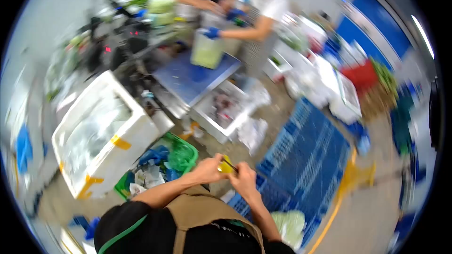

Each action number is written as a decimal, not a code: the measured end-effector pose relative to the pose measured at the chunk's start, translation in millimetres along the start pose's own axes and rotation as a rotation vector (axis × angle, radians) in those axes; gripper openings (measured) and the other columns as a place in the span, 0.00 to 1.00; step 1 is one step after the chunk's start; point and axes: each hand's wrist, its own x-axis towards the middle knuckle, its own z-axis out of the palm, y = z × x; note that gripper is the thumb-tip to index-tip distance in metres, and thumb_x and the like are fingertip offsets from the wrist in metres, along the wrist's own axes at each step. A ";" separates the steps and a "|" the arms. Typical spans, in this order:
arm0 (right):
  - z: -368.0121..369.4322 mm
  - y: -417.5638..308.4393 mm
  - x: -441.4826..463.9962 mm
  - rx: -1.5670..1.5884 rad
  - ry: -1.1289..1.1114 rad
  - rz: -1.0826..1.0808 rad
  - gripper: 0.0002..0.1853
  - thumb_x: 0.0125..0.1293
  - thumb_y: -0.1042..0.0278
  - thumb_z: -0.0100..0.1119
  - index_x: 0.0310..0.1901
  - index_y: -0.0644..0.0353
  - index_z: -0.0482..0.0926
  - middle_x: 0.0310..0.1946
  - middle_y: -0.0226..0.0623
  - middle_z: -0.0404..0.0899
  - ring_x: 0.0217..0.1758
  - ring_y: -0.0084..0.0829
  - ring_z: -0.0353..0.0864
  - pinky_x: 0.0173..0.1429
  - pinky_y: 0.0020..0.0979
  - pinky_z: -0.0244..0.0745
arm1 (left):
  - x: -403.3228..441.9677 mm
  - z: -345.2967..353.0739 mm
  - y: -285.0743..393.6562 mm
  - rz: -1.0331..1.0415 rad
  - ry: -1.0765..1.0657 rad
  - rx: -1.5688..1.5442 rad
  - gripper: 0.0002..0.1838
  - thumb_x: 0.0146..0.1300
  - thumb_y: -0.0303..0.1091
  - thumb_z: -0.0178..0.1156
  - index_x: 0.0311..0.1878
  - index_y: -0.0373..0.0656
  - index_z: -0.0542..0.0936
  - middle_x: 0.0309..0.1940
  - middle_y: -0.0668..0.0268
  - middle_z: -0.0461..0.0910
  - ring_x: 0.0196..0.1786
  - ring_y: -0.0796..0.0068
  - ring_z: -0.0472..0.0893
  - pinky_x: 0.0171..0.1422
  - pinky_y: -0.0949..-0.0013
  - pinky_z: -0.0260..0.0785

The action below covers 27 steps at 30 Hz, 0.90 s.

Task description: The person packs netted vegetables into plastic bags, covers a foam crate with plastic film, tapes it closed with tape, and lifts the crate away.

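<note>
Close together in front of my body are both of my hands, with a small yellow thing and a thin dark piece between them. My left hand [208, 169] is closed on the yellow thing [225, 164]. Just right of it, my right hand [243, 178] has its fingers closed at the dark piece [230, 163]. Blur hides what exactly the two pieces are. Below and left of my hands sits a green basket [190, 153] with blue and green plastic bags in it.
A big white foam box [136, 136] with clear plastic stands at the left. Blue pallets [306, 150] lie at the right. Beyond a blue-topped table [176, 82], two people handle a pale green bag [207, 51]. A white foam box [214, 129] is near the table.
</note>
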 end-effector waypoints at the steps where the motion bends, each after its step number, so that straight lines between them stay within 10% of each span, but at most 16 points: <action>1: -2.1 6.3 15.5 0.011 0.018 -0.043 0.12 0.44 0.73 0.66 0.29 0.63 0.72 0.23 0.45 0.74 0.25 0.46 0.76 0.29 0.39 0.71 | 16.4 -0.9 -3.6 0.027 0.051 0.012 0.38 0.48 0.48 0.70 0.56 0.35 0.66 0.36 0.47 0.80 0.41 0.46 0.80 0.44 0.54 0.72; 6: 6.2 33.9 87.1 0.261 -0.032 0.126 0.05 0.50 0.79 0.56 0.29 0.67 0.71 0.15 0.33 0.66 0.19 0.19 0.62 0.25 0.24 0.63 | 61.4 -51.0 14.5 -0.038 0.033 -0.060 0.28 0.57 0.51 0.60 0.56 0.42 0.72 0.37 0.48 0.80 0.41 0.46 0.79 0.45 0.53 0.71; 14: 48.2 84.2 236.2 0.493 -0.489 0.117 0.15 0.58 0.64 0.60 0.39 0.69 0.76 0.22 0.32 0.73 0.28 0.22 0.69 0.33 0.29 0.68 | 105.0 -59.4 -41.1 -0.103 0.499 -0.292 0.13 0.60 0.34 0.58 0.44 0.38 0.78 0.35 0.55 0.81 0.40 0.56 0.80 0.45 0.61 0.72; 17: 68.4 102.7 265.3 0.643 -0.634 0.217 0.14 0.60 0.64 0.62 0.42 0.66 0.79 0.19 0.19 0.65 0.23 0.13 0.60 0.26 0.21 0.56 | 93.2 -85.9 1.7 -0.358 0.489 -0.668 0.21 0.61 0.32 0.59 0.57 0.41 0.68 0.35 0.60 0.79 0.37 0.73 0.78 0.42 0.67 0.70; 27: 66.0 93.6 328.2 0.814 -1.005 0.183 0.13 0.60 0.67 0.62 0.42 0.67 0.79 0.22 0.20 0.65 0.26 0.13 0.62 0.29 0.18 0.56 | 139.5 -71.4 11.4 -0.211 0.908 -0.670 0.29 0.60 0.25 0.60 0.63 0.40 0.61 0.37 0.64 0.80 0.40 0.80 0.75 0.45 0.75 0.66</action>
